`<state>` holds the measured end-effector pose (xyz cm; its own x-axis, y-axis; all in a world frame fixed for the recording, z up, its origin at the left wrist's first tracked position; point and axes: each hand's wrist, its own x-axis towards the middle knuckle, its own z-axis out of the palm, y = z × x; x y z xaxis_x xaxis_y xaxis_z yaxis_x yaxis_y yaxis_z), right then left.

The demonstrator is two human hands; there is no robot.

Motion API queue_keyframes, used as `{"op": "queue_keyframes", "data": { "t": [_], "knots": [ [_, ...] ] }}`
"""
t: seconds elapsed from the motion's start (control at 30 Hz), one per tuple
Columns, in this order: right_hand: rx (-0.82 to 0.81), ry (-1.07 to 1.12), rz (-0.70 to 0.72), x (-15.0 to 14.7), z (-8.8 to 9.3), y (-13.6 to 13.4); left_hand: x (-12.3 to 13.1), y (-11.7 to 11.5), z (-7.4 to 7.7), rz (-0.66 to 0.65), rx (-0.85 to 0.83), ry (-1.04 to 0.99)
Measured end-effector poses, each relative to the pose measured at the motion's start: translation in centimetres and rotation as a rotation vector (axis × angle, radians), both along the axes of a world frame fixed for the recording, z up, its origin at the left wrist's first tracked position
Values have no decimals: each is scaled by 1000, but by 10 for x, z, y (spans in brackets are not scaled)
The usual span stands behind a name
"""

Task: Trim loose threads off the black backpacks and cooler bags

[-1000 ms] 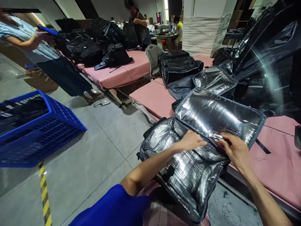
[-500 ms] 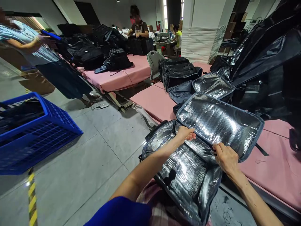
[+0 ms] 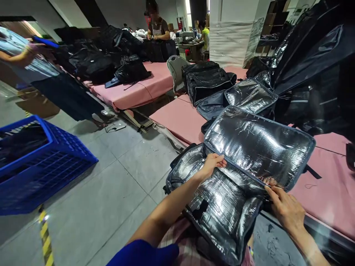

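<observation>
An open insulated bag (image 3: pixel 222 207) with silver foil lining rests on my lap and against the pink table edge. Its foil-lined lid (image 3: pixel 257 146) lies flipped back on the pink table (image 3: pixel 180 118). My left hand (image 3: pixel 212 163) grips the bag's rear wall near the lid hinge, fingers curled over the edge. My right hand (image 3: pixel 285 208) pinches the same hinge edge at the bag's right corner, fingers pressed on the foil seam.
A second open foil-lined bag (image 3: pixel 249 94) and stacked black bags (image 3: pixel 206 79) lie farther back on the table. A blue plastic crate (image 3: pixel 36 162) stands on the grey floor at left. A person (image 3: pixel 41 70) stands by another pink table; others work at the back.
My right hand slid rightward along the hinge edge to the bag's right corner. My left hand shifted slightly left along the rear wall. The view tilted a little.
</observation>
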<state>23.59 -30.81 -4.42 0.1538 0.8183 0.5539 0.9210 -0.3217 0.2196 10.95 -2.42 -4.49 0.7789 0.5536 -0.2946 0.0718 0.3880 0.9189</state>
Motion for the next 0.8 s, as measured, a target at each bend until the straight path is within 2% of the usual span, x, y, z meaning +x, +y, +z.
{"op": "queue_keyframes", "data": {
  "t": [0.07,0.13,0.2,0.27,0.43,0.5,0.57,0.63,0.7,0.73,0.8],
  "knots": [
    [96,258,-133,-1,-3,-20,-1,2,-1,8,0,8],
    [332,696,-292,-4,-5,-29,-1,2,-1,14,0,19],
    [611,1095,-438,-6,-6,-26,0,1,-1,19,2,28],
    [776,1300,-541,-5,-7,-17,2,-1,-1,23,5,34],
    [860,1491,-623,2,-15,-2,3,-6,2,8,22,58],
    [920,1539,-647,4,-18,-2,-1,-1,8,-68,55,118],
    [967,1573,-653,5,-18,-3,-8,13,17,-119,181,229],
    [996,1606,-633,5,-18,-6,-14,34,30,-25,390,338],
    [996,1609,-589,5,-21,-10,-18,57,44,161,531,385],
    [988,1604,-558,6,-25,-11,-19,69,50,234,548,388],
    [850,1491,-479,10,-35,-11,-18,88,59,295,504,385]
  ]
}}
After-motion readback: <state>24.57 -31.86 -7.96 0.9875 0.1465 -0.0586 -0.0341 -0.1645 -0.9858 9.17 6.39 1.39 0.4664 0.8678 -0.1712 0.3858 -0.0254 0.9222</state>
